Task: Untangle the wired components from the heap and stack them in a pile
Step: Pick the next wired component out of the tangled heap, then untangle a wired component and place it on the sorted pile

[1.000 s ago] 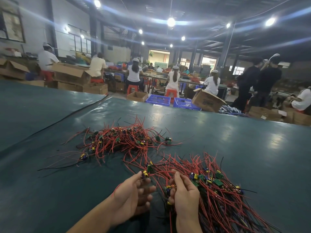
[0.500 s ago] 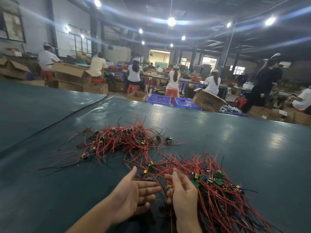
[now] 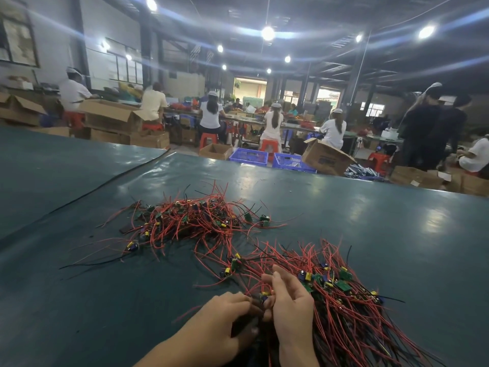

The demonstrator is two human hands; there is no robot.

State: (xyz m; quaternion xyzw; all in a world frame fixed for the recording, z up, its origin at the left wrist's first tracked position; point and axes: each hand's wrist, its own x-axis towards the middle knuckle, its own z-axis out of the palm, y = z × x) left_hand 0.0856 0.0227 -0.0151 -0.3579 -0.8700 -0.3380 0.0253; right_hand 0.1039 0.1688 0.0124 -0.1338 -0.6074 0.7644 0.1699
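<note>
Two spreads of red-wired components (image 3: 267, 226) with small green boards lie on the dark green table (image 3: 383, 221): a tangled heap (image 3: 195, 221) far left, a straighter pile (image 3: 349, 313) near right. Dark print on a tilted brown cardboard box (image 3: 325, 157) beyond is too blurred to read. The right hand (image 3: 291, 308) pinches a blue-yellow component (image 3: 264, 296) at the pile's left edge; the left hand (image 3: 222, 321) curls palm-down beside it, grip hidden.

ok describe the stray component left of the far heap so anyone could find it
Start at the green table, then the far heap of red wires. At its near-left fringe lies one component, yellow and blue, alone outside the clump.
</note>
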